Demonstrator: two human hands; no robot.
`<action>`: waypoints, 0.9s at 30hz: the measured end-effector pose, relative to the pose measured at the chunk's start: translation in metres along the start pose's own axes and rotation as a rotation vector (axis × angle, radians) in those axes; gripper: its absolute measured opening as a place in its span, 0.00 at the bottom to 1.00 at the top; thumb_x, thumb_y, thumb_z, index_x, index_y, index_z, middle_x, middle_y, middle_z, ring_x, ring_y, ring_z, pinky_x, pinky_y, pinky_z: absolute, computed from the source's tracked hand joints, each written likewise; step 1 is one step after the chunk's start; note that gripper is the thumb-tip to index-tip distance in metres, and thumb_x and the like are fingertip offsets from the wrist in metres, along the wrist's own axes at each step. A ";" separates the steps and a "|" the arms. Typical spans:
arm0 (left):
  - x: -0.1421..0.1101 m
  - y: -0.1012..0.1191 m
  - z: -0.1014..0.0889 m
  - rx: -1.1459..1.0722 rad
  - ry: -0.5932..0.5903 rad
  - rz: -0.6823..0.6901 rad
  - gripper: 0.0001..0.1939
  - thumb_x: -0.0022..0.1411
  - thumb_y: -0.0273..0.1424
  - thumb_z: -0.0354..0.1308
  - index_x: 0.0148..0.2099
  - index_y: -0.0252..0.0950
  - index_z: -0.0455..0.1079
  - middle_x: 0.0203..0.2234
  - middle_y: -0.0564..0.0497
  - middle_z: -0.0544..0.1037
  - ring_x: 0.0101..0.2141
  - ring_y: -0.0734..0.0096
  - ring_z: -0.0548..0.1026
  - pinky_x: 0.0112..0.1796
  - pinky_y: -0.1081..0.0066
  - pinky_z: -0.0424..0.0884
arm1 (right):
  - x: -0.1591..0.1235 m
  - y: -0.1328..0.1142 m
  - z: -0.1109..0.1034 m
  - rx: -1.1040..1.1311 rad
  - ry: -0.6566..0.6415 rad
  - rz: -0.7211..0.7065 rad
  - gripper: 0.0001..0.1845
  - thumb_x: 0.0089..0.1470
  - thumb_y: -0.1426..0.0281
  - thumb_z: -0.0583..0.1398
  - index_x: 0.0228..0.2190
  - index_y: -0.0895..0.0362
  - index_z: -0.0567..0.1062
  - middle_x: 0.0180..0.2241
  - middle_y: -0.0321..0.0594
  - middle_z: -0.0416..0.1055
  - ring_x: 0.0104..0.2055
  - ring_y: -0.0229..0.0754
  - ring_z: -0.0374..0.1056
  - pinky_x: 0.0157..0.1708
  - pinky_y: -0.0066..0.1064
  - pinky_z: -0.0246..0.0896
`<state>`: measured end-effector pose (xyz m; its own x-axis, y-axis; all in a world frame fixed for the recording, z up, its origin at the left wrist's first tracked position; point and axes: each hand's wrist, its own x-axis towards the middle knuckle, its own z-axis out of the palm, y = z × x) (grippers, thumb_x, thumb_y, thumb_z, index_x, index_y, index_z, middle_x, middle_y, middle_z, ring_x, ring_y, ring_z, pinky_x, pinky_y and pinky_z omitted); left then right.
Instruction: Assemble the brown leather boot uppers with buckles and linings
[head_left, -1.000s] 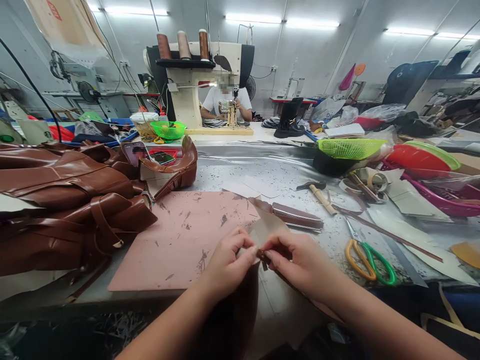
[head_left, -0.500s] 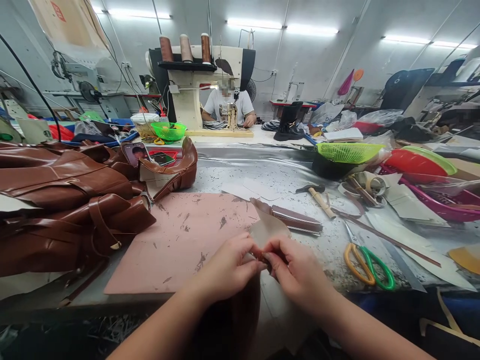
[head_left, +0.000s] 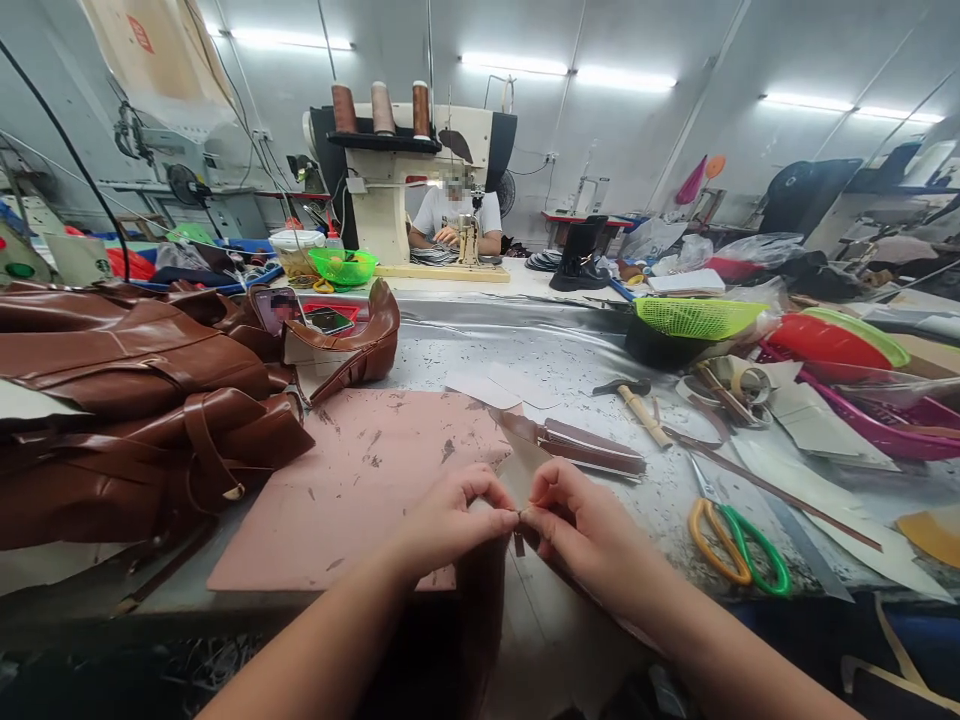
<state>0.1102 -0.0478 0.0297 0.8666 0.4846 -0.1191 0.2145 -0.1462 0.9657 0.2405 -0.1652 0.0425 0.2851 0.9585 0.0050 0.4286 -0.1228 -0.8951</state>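
Note:
My left hand [head_left: 457,515] and my right hand [head_left: 581,520] meet at the front edge of the bench, thumbs and fingertips pinched together on a brown leather boot upper [head_left: 480,610]. Its pale lining [head_left: 517,468] shows beyond my fingers, and the brown leather hangs down below them. A short brown tab [head_left: 519,545] sticks out just under the pinch. The exact bit between my fingertips is too small to make out. Under my left hand lies a pink cutting mat [head_left: 375,500] with dark scuffs. Just past my hands rests a bundle of brown strips [head_left: 592,447].
Brown leather boots [head_left: 135,370] pile up on the left. To the right lie scissors [head_left: 739,540] with orange and green handles, a hammer [head_left: 643,412] and a magenta basket [head_left: 885,420]. A co-worker [head_left: 457,220] sits behind a sewing machine [head_left: 375,200] across the bench.
My hands have drawn slightly apart at the knuckles, with fingertips still meeting on the leather. The upper has shifted a little left, and the brown tab now shows. The co-worker's hand moved.

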 end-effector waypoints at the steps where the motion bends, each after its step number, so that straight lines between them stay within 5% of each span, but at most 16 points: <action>1: 0.000 0.001 0.000 -0.006 -0.010 -0.012 0.08 0.48 0.35 0.57 0.26 0.35 0.68 0.26 0.52 0.67 0.33 0.66 0.67 0.36 0.68 0.61 | -0.001 0.000 0.000 0.019 -0.012 0.010 0.05 0.53 0.73 0.53 0.27 0.53 0.60 0.23 0.29 0.64 0.22 0.35 0.66 0.23 0.26 0.59; 13: 0.003 -0.010 0.002 -0.083 -0.007 0.002 0.08 0.49 0.35 0.56 0.27 0.35 0.66 0.27 0.52 0.66 0.33 0.67 0.65 0.36 0.68 0.59 | 0.001 0.004 -0.006 -0.106 -0.151 -0.144 0.12 0.46 0.78 0.56 0.35 0.54 0.68 0.28 0.35 0.71 0.27 0.36 0.67 0.26 0.26 0.62; 17: 0.001 -0.004 0.003 -0.091 0.028 -0.049 0.09 0.48 0.35 0.55 0.26 0.35 0.65 0.27 0.53 0.65 0.32 0.68 0.64 0.35 0.68 0.58 | -0.001 0.012 0.004 -0.219 -0.068 -0.221 0.15 0.42 0.78 0.58 0.35 0.54 0.65 0.25 0.31 0.68 0.21 0.32 0.64 0.21 0.23 0.60; 27: 0.002 -0.006 0.002 -0.107 0.016 -0.055 0.05 0.46 0.31 0.52 0.26 0.35 0.65 0.26 0.53 0.66 0.31 0.69 0.64 0.34 0.70 0.59 | -0.002 0.023 0.010 -0.501 0.212 -0.748 0.07 0.48 0.79 0.54 0.26 0.56 0.66 0.20 0.34 0.66 0.20 0.33 0.61 0.20 0.23 0.57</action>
<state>0.1111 -0.0476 0.0236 0.8472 0.5033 -0.1701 0.2117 -0.0263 0.9770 0.2414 -0.1677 0.0179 -0.0853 0.7721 0.6297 0.8710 0.3647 -0.3291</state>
